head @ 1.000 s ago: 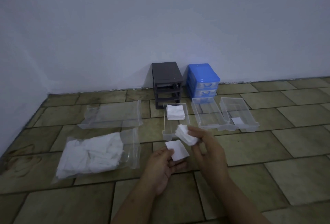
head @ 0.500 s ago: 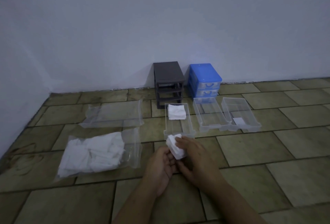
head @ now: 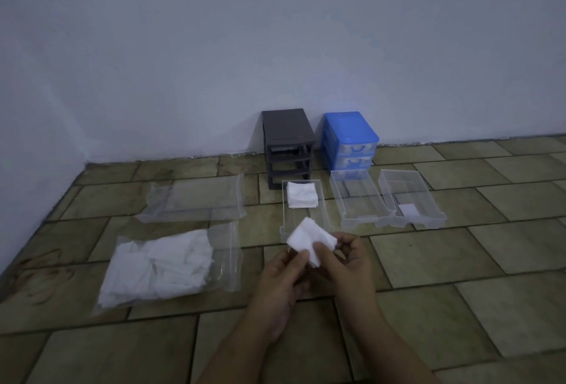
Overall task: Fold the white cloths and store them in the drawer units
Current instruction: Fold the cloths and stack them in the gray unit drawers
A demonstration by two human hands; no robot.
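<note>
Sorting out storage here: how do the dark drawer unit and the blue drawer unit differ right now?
The dark drawer unit has bare slots with no drawers in; the blue drawer unit has two clear drawers in place. The dark one stands left, the blue one right. The dark one looks slightly taller. Both stand against the wall.

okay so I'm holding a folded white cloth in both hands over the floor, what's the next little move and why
Probably carry the folded cloth forward and lay it in the clear drawer just ahead. Both the left hand and right hand pinch it, it already looks folded small, and that drawer holds a stack of folded cloths at its far end, with bare room nearer you.
</note>
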